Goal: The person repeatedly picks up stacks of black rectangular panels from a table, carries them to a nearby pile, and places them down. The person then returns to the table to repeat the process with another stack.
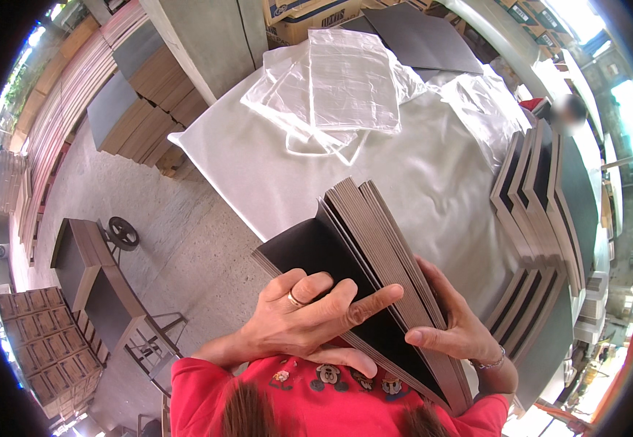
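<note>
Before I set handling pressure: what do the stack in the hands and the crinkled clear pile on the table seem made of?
Stack: probably paperboard or fibreboard, smooth and matte black-faced, judging by its stiff leaves and grey-brown edges.

Clear pile: likely thin plastic film, glossy; it creases sharply, catches bright highlights and looks see-through.

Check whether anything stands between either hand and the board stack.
Nothing visible does: the right hand grips the board stack at its right side, and the left hand lies over its black face, no object between. Contact there is unclear.
</note>
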A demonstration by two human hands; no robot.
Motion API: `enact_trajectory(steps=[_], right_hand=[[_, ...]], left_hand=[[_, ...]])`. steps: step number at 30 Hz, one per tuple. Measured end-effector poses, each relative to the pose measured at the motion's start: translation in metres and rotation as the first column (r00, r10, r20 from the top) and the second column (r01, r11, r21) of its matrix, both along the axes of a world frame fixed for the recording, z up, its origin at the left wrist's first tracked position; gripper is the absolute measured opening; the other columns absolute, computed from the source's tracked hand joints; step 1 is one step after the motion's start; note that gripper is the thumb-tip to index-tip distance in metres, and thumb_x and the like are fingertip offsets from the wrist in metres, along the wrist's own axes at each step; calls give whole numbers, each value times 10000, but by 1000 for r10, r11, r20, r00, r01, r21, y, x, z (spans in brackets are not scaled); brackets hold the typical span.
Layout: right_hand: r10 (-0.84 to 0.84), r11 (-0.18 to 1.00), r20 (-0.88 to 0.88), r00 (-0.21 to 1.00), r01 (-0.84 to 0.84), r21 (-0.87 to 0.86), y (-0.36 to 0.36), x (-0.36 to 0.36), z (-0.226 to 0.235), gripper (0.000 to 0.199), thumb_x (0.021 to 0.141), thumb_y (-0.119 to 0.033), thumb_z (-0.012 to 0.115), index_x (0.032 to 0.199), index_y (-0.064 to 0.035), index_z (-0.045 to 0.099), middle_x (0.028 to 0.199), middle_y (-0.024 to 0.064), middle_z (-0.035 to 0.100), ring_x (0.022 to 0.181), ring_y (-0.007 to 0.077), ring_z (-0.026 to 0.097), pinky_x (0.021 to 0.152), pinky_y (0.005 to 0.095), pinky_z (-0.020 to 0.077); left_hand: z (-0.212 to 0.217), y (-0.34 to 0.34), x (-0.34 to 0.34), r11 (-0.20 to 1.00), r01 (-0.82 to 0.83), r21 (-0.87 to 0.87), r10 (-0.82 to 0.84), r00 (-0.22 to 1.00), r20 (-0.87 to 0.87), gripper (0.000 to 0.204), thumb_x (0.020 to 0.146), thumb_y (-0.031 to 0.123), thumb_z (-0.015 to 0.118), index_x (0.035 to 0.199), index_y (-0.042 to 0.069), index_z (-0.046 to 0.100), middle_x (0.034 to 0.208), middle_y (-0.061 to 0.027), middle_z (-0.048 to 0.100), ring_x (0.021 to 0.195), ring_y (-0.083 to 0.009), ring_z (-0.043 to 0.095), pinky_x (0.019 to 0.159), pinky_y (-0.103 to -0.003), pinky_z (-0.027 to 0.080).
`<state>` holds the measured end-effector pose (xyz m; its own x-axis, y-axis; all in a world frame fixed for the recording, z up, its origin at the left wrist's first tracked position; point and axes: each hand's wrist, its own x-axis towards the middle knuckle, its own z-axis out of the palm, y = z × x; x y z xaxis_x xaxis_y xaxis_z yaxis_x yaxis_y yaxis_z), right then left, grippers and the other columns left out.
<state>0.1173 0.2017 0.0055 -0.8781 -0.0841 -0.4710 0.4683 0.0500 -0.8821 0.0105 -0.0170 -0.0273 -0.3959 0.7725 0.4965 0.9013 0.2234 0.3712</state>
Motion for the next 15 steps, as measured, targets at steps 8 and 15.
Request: enact_trajectory(steps=[8, 15], right_hand=[[-12, 1000, 3, 1000, 12, -28, 0, 0, 2, 930, 748, -370, 760, 1463, -92, 233, 1403, 132, 318, 1344, 286, 268, 1079, 467, 244], [-18, 999, -22, 1000, 18, -32, 1, -1, 1, 920, 756, -333, 762, 1459, -65, 231, 1410, 136, 315, 1348, 269, 268, 1081, 434, 248]], left_hand=[[0, -1, 2, 1000, -5, 6, 5, 1000, -10, 811, 634, 723, 530, 1259, 212, 607, 865, 23, 430, 786, -114, 410, 663, -238, 337], [-2, 0, 1, 1000, 0, 25, 0, 1000, -11, 806, 632, 711, 544, 1255, 203, 609, 858, 28, 435, 783, -115, 411, 667, -242, 335]])
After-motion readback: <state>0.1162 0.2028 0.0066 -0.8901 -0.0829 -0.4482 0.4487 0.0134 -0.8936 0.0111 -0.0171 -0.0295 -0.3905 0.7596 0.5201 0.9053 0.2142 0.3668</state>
